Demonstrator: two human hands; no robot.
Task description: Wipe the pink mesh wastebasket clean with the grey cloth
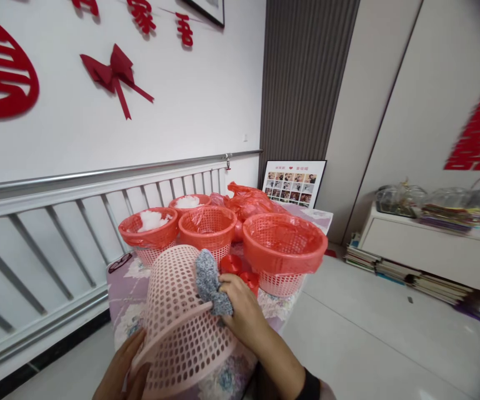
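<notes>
A pale pink perforated plastic basket [173,283] lies tilted on its side, its open rim facing me. My left hand [123,366] grips that rim at the lower left, with part of the fingers inside. My right hand [242,305] is closed on a bunched grey-blue cloth [208,275], which touches the basket's right side and rim. Just beyond stand a basket lined with a red plastic bag [284,244] and another red-lined basket [206,236]. Shiny red rolls [231,264] sit between them, partly hidden by my right hand.
Farther back, two red-lined baskets hold white fluffy material [152,220]. A heap of red plastic bags [250,200] lies behind them. Glasses [120,262] rest at the left edge of the flowered tablecloth [123,294]. A white radiator [94,222] runs along the left; a low cabinet [423,239] stands right.
</notes>
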